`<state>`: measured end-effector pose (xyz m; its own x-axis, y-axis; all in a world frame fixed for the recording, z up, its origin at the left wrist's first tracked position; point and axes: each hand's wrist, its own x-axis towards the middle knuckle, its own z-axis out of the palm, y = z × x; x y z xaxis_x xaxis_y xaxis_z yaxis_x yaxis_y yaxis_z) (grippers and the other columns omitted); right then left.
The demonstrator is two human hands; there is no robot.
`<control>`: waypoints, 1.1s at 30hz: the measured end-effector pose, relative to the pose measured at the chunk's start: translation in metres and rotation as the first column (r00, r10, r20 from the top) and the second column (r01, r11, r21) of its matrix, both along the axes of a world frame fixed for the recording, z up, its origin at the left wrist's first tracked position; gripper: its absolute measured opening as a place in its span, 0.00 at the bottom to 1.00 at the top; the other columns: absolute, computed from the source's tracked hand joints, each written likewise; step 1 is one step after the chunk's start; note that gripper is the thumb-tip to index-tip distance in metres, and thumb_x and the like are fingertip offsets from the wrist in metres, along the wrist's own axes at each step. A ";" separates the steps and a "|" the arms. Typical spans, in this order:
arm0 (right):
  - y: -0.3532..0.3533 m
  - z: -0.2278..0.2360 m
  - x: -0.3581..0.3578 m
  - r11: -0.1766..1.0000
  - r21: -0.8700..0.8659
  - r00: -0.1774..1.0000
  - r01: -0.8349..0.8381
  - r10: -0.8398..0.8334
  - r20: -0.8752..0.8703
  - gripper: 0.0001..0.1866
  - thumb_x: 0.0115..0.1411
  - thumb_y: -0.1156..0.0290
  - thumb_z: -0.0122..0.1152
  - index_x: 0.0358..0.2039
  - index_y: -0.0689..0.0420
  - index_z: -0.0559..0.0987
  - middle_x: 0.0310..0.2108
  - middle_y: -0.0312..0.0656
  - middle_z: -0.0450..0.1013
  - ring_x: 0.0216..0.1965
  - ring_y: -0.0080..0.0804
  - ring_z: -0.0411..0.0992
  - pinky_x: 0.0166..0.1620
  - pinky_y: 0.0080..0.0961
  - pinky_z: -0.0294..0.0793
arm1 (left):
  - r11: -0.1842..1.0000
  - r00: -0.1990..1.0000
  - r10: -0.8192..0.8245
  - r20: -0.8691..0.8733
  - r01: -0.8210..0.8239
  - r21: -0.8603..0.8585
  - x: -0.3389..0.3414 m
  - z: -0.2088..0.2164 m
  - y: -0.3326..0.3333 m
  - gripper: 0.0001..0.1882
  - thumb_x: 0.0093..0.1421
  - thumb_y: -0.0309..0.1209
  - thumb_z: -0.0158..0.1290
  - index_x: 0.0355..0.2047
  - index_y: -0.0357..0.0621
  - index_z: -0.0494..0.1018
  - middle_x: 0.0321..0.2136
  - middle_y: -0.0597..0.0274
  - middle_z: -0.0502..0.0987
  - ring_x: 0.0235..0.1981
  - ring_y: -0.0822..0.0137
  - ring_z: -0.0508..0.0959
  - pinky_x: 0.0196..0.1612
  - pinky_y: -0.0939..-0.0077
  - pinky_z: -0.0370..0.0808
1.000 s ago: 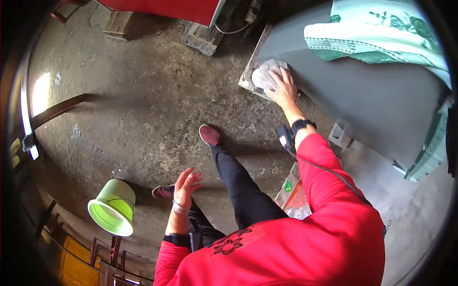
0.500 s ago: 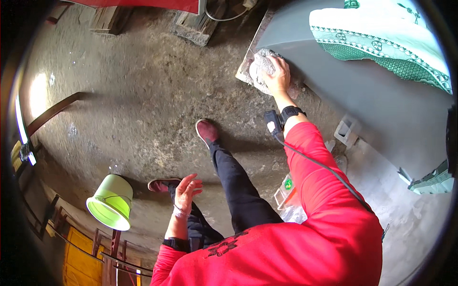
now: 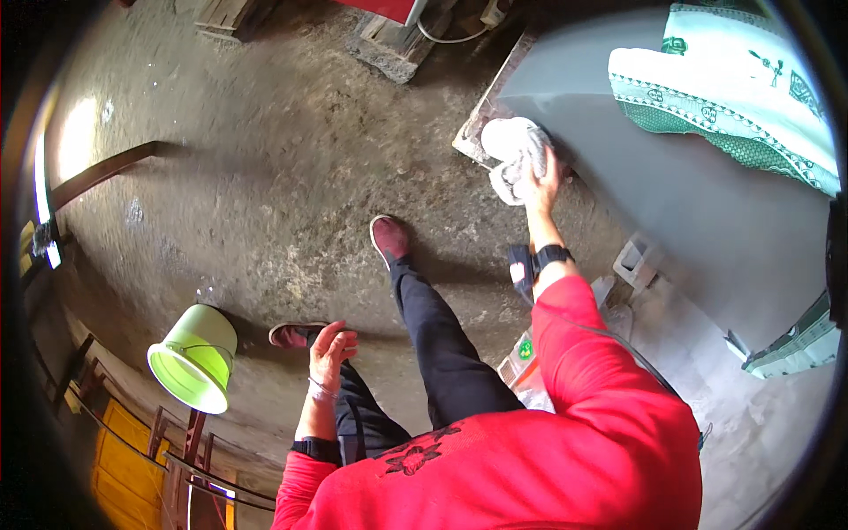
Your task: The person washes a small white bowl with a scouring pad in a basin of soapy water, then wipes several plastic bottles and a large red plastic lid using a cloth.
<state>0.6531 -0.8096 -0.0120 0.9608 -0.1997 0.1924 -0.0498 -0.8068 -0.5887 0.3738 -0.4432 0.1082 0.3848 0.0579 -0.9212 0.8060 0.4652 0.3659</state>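
Note:
My right hand (image 3: 542, 181) is closed round a crumpled pale grey-white cloth (image 3: 512, 183) at the corner of a large grey panel (image 3: 583, 132). A round white shape (image 3: 507, 138) shows beside the cloth at that corner; I cannot tell whether it is a separate thing or part of the cloth. My left hand (image 3: 330, 347) hangs in front of my body, its fingers apart and loosely bent, holding nothing. It is nearest to my dark trouser leg.
A light green bucket (image 3: 190, 358) with a wire handle is at the left. White fabric with a green pattern (image 3: 715, 97) drapes over the grey panel. A hollow block (image 3: 638, 259) sits by its lower edge. Wooden blocks (image 3: 384, 53) lie at the top. A dark curved bar (image 3: 106, 172) juts in from the left.
My right hand has drawn the cloth back toward me and slightly right, and the smooth round white shape now shows. The left hand remains open; the view has shifted slightly.

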 end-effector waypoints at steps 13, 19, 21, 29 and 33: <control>0.052 0.081 -0.059 0.265 0.789 0.798 0.554 0.099 -0.594 0.24 0.54 0.57 0.50 0.48 0.56 0.64 0.46 0.42 0.64 0.45 0.33 0.66 0.46 0.30 0.67 | 0.961 0.954 0.274 0.123 -0.277 0.013 -0.052 0.039 0.027 0.16 0.56 0.29 0.46 0.45 0.39 0.64 0.32 0.59 0.73 0.31 0.72 0.74 0.33 0.79 0.72; 0.251 0.179 -0.092 0.134 0.814 0.521 0.565 0.707 -0.477 0.27 0.55 0.50 0.43 0.47 0.58 0.66 0.43 0.41 0.68 0.45 0.34 0.65 0.49 0.33 0.63 | 0.912 0.882 0.409 0.235 -0.403 -0.078 -0.103 0.085 0.072 0.19 0.57 0.33 0.45 0.48 0.42 0.62 0.33 0.58 0.73 0.33 0.70 0.73 0.35 0.75 0.72; 0.341 0.229 -0.131 0.107 0.862 0.383 0.495 0.864 -0.327 0.29 0.54 0.48 0.44 0.48 0.58 0.65 0.44 0.41 0.67 0.45 0.35 0.65 0.49 0.33 0.63 | 0.852 0.821 0.515 0.247 -0.461 -0.248 -0.132 0.111 0.099 0.23 0.57 0.38 0.44 0.51 0.42 0.57 0.39 0.54 0.70 0.39 0.65 0.72 0.38 0.68 0.73; 0.530 0.423 -0.380 -0.137 0.991 -0.322 0.002 0.938 0.130 0.27 0.52 0.60 0.53 0.50 0.60 0.61 0.48 0.42 0.62 0.48 0.31 0.61 0.51 0.28 0.60 | 0.551 0.300 0.829 0.473 -0.587 -0.593 -0.279 0.270 0.152 0.34 0.53 0.55 0.42 0.56 0.55 0.51 0.52 0.61 0.59 0.52 0.59 0.61 0.43 0.52 0.67; 0.567 0.490 -0.529 -0.154 0.982 -0.452 -0.105 0.887 0.091 0.22 0.59 0.59 0.44 0.48 0.59 0.64 0.43 0.38 0.65 0.45 0.26 0.62 0.50 0.24 0.60 | 0.325 -0.014 0.771 0.636 -0.851 -0.412 -0.418 0.333 0.155 0.32 0.52 0.44 0.50 0.55 0.54 0.51 0.51 0.64 0.60 0.49 0.63 0.65 0.40 0.62 0.71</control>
<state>0.1237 -0.2430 0.4777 -0.2434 0.9668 -0.0774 -0.4143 -0.1758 -0.8930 -0.0440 -0.2885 0.4413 0.4287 0.8198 -0.3798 -0.5988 0.5726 0.5600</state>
